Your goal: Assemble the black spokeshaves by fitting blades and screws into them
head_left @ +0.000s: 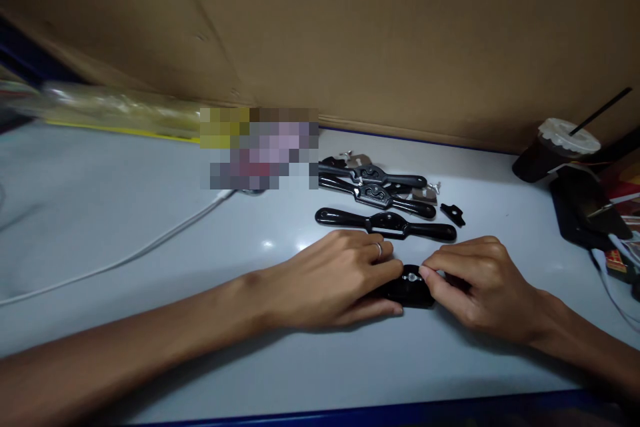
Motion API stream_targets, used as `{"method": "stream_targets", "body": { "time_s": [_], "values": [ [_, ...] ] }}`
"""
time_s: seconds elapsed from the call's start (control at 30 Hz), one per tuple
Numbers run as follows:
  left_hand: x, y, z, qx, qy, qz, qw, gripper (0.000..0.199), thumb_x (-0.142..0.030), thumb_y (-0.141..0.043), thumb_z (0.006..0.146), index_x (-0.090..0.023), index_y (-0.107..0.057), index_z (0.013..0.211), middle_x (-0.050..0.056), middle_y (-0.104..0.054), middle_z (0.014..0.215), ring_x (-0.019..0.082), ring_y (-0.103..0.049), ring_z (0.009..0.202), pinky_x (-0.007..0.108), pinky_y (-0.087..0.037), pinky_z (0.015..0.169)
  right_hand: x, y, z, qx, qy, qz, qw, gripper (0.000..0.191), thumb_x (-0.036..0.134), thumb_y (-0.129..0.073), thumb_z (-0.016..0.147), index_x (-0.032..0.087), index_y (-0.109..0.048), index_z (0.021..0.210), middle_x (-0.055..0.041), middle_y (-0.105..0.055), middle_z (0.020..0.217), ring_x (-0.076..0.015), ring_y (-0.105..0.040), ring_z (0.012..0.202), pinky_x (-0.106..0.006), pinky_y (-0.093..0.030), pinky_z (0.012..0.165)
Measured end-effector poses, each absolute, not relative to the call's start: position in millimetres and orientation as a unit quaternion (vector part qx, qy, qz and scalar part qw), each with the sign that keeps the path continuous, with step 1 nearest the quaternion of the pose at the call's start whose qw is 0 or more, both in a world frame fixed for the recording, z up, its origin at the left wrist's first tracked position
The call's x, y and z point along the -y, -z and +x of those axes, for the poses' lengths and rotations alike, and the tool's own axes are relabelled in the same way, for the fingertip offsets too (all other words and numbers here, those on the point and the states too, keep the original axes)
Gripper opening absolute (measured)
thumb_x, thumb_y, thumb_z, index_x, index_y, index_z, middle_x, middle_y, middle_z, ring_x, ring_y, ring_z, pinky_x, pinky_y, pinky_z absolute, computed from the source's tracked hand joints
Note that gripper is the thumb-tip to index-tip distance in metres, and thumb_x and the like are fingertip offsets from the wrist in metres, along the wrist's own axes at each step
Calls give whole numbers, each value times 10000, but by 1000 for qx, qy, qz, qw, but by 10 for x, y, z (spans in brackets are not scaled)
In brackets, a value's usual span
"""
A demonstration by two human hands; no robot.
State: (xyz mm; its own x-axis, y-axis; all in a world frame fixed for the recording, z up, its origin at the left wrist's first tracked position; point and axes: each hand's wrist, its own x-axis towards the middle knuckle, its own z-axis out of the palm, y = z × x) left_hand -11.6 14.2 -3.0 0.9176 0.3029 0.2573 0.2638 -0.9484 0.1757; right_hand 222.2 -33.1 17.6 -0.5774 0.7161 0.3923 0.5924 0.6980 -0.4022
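Observation:
Near the table's front, a black spokeshave (pixel 411 295) lies between my two hands, with a small silver screw (pixel 412 277) at its middle. My left hand (pixel 345 280), a ring on one finger, wraps over its left side and hides that handle. From the other side, my right hand (pixel 483 283) is closed, thumb and forefinger pinched at the body's right edge beside the screw. The right handle is mostly hidden under those fingers. Just beyond my hands rests a glossy black spokeshave frame (pixel 387 221). A loose black cap piece (pixel 453 215) sits to its right.
Further back are more spokeshave frames (pixel 375 195), flat metal blades (pixel 425 196) and small silver screws (pixel 435 188). A lidded drink cup (pixel 547 150) with a straw stands at right, near a black object (pixel 575 207). A white cable (pixel 165 237) crosses the left; cardboard (pixel 400 33) backs the table.

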Motion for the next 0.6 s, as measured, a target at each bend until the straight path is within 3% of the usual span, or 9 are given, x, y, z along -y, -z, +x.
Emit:
{"method": "stream_targets", "body": {
  "time_s": [0.4,0.6],
  "values": [
    [-138,13,-107,-144,-133,978,71,333,-444,-531,1023,-179,-598,834,20,-616,775,159,-543,664,315,-390,584,355,-181,2174,893,-114,-343,268,342,108,-470,933,188,-525,605,56,-467,522,-82,-335,462,-258,-283,485],
    [-151,2,-116,-141,-129,979,75,385,-478,-467,1046,-180,-598,841,28,-619,769,166,-546,661,310,-396,589,337,-185,2202,898,-102,-344,253,340,116,-480,940,188,-551,616,54,-488,525,-86,-361,459,-265,-301,493]
  ]
}}
